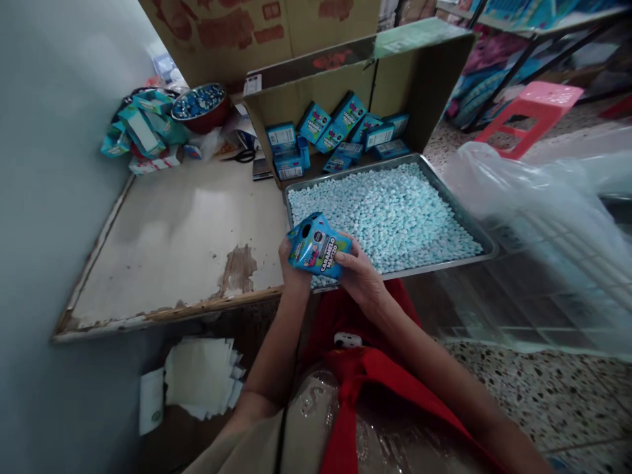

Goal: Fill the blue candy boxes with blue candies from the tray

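Observation:
Both my hands hold a small blue candy box (323, 253) marked "CARAMELO", tilted over the near edge of a metal tray (486, 247). My left hand (292, 266) grips its left end, with most of its fingers hidden behind the box. My right hand (363, 273) wraps the right end, thumb on the printed face. A dark round spot, perhaps an opening, shows near the box's upper left; I cannot see inside. Pale blue and white candies (395, 210) spread across the tray beneath and beyond the hands.
Behind the tray, a cardboard carton (419, 92) lies on its side with several blue boxes (345, 122) inside. At the back left are a red bowl (212, 118) of wrapped sweets, scissors (241, 156) and opened packaging (143, 128). Clear plastic (538, 217) and a pink stool (538, 108) stand right.

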The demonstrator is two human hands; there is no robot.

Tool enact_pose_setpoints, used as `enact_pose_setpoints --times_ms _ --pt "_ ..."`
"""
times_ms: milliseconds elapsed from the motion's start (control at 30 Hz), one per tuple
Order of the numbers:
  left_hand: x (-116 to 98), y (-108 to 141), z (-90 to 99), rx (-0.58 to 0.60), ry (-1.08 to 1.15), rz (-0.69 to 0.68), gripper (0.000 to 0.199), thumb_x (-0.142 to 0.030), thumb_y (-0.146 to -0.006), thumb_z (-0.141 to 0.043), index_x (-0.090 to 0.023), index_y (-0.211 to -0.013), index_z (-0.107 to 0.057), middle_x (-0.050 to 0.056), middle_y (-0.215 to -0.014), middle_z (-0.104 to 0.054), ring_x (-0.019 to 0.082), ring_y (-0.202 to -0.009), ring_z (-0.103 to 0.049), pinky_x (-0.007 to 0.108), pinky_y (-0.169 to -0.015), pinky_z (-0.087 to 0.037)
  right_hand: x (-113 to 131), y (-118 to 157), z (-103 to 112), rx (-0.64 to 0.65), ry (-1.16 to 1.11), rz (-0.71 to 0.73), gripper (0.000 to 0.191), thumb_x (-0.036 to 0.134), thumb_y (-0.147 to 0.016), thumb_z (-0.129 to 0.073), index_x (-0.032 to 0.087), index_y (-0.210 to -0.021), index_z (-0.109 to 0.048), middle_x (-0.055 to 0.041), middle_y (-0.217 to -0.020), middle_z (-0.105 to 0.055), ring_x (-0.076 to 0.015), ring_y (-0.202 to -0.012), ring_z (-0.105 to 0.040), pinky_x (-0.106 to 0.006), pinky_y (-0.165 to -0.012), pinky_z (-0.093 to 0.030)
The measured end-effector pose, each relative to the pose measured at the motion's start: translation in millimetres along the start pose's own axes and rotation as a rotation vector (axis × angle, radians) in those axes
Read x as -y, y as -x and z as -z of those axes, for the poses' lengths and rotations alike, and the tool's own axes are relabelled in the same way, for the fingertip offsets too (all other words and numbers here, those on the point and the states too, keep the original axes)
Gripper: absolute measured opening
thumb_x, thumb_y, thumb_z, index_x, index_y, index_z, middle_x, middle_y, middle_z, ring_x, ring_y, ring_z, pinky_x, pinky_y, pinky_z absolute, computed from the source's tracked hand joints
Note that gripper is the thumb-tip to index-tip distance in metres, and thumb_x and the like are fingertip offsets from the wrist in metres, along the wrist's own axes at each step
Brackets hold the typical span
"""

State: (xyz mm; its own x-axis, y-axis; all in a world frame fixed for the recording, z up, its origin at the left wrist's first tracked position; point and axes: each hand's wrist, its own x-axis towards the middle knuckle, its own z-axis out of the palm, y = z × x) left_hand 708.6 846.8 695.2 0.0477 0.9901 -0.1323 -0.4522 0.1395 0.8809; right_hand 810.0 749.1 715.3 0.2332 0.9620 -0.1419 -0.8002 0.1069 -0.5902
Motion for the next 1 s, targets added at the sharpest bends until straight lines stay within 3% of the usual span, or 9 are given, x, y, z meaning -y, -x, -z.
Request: enact_pose_setpoints --times_ms 100,167,233,300,367,533,667,833,1000 --pt "-9 11 -1.6 -0.141 -0.046 -0.014 0.062 -0.080 -0.082 -0.084 -0.020 -0.094 -0.076 0.006 -0.092 -0.077 0.023 -0.090 -0.076 0.033 -0.083 -0.063 -5 2 3 -0.044 -0.018 0.072 0.054 0.039 -0.076 -0.097 0.030 -0.119 -0.066 0.0009 -0.117 -0.078 -0.0226 -0.101 -0.075 -0.036 -0.088 -0.068" --pt "-24 22 1.6 -0.041 -0.073 -0.035 0.084 -0.098 -0.076 -0.075 -0.021 -0.109 -0.079 0.011 -0.111 -0.080 0.027 -0.105 -0.077 0.034 -0.086 -0.063 -3 2 8 -0.057 0.016 0.099 0.056 0.040 -0.076 -0.099 0.030 -0.121 -0.066 0.0011 -0.116 -0.078 -0.0220 -0.100 -0.074 -0.035 -0.088 -0.067" --pt "-39 32 4.8 0.187 -0.078 -0.042 0.099 -0.103 -0.067 -0.078 -0.026 -0.128 -0.077 0.014 -0.136 -0.077 0.034 -0.125 -0.074 0.038 -0.095 -0.064 1 0 13 -0.054 0.058 0.101 0.063 0.039 -0.072 -0.102 0.031 -0.123 -0.067 0.0018 -0.112 -0.077 -0.0198 -0.097 -0.073 -0.030 -0.084 -0.065" --pt "-46 41 3.8 0.334 -0.116 -0.034 0.111 -0.087 -0.050 -0.100 -0.028 -0.139 -0.072 0.014 -0.147 -0.072 0.037 -0.134 -0.072 0.042 -0.103 -0.063 2 -1 17 -0.035 0.082 0.102 0.067 0.039 -0.070 -0.105 0.033 -0.125 -0.067 0.0018 -0.114 -0.077 -0.0185 -0.097 -0.073 -0.028 -0.084 -0.064" --pt "-44 50 -2.8 0.273 -0.194 -0.026 0.117 -0.061 -0.039 -0.114 -0.028 -0.141 -0.068 0.012 -0.141 -0.074 0.036 -0.127 -0.075 0.043 -0.106 -0.062 0 -2 19 -0.007 0.105 0.116 0.070 0.041 -0.069 -0.106 0.034 -0.127 -0.067 0.0015 -0.117 -0.077 -0.0191 -0.100 -0.073 -0.030 -0.088 -0.065" --pt "-20 61 -24.4 0.070 -0.256 -0.017 0.078 -0.048 -0.058 -0.110 -0.023 -0.117 -0.068 0.008 -0.118 -0.079 0.029 -0.107 -0.079 0.044 -0.101 -0.064 -5 1 29 0.050 0.288 0.191 0.068 0.060 -0.082 -0.097 0.038 -0.138 -0.065 -0.0034 -0.142 -0.071 -0.0279 -0.130 -0.071 -0.048 -0.120 -0.060" --pt "-22 62 -27.2 0.019 -0.263 -0.123 0.087 -0.045 -0.055 -0.111 -0.024 -0.122 -0.060 0.005 -0.118 -0.078 0.026 -0.106 -0.079 0.039 -0.095 -0.065 6 -2 40 0.113 0.605 0.311 0.057 0.049 -0.086 -0.099 0.036 -0.135 -0.073 -0.0029 -0.175 -0.047 -0.0324 -0.161 -0.049 -0.049 -0.130 -0.052" --pt "-34 56 -21.4 0.009 -0.431 -0.312 0.098 -0.046 -0.046 -0.114 -0.025 -0.122 -0.055 0.004 -0.116 -0.076 0.024 -0.103 -0.078 0.035 -0.089 -0.065 7 -7 42 0.166 0.494 0.330 0.046 0.046 -0.091 -0.096 0.037 -0.129 -0.073 -0.0037 -0.152 -0.068 -0.0241 -0.126 -0.074 -0.041 -0.106 -0.067" --pt "-40 45 -10.1 0.131 -0.605 -0.302 0.089 -0.051 -0.049 -0.113 -0.024 -0.114 -0.058 0.003 -0.106 -0.076 0.024 -0.097 -0.078 0.034 -0.084 -0.064 3 -14 39 0.117 0.509 0.343 0.050 0.049 -0.088 -0.098 0.032 -0.128 -0.074 -0.0049 -0.130 -0.076 -0.0213 -0.110 -0.075 -0.035 -0.095 -0.068"
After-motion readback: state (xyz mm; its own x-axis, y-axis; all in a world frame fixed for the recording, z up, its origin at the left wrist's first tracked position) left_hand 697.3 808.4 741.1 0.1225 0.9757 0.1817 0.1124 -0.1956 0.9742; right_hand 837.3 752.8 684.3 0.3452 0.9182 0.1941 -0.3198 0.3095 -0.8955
